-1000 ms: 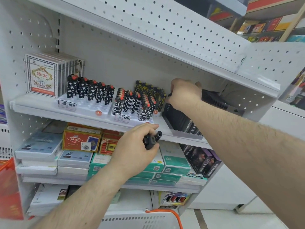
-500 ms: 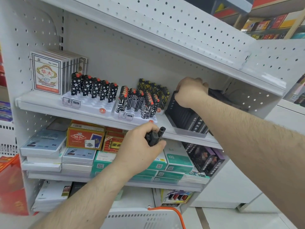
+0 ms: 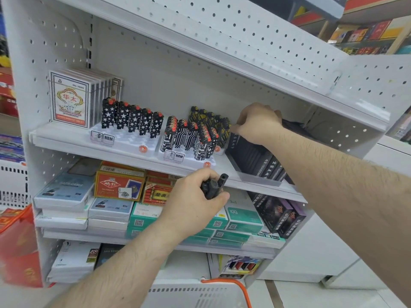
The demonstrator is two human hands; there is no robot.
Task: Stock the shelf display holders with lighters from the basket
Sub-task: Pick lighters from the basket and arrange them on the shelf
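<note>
My left hand grips a small bunch of black lighters just below the front edge of the upper shelf. My right hand reaches over a clear holder packed with black lighters. Its curled fingertips pinch the top of a lighter at the row's left end. Two white holders stand further left, one with star-patterned lighters and one with circuit-patterned lighters. The white basket with an orange handle sits at the bottom edge; its contents are hidden.
Playing-card boxes stand at the shelf's left end. Yellow-and-black lighters fill the back row. The shelf below holds cable boxes, red card packs and teal boxes. A perforated shelf overhangs closely above.
My right hand has shifted slightly left along the black lighter row, fingertips now at its left end. My left hand stays under the shelf edge with its lighters.
</note>
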